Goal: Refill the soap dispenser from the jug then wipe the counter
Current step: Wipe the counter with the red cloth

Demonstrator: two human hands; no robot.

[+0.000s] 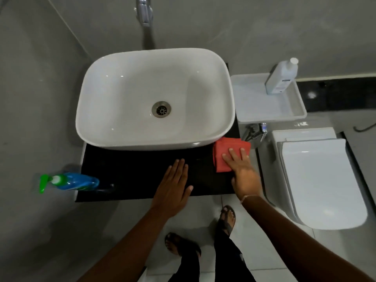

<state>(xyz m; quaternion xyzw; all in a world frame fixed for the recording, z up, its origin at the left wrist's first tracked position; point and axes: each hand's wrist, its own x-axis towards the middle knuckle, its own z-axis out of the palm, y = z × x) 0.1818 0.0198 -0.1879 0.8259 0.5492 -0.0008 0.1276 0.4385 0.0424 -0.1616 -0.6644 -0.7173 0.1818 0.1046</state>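
Fingers (pixel 236 154) of right hand (pixel 243 174) spread flat, pressing one red cloth (pixel 223 151) onto black counter (pixel 132 176), right of centre; left hand (pixel 175 186) flat, empty. One soap dispenser (pixel 69 182) at left counter edge: risk, a leftward wipe may topple it. One jug (pixel 281 77) upper right.

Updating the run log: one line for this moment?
phase: wiping | right hand: flat on folded red cloth | left hand: open on black counter
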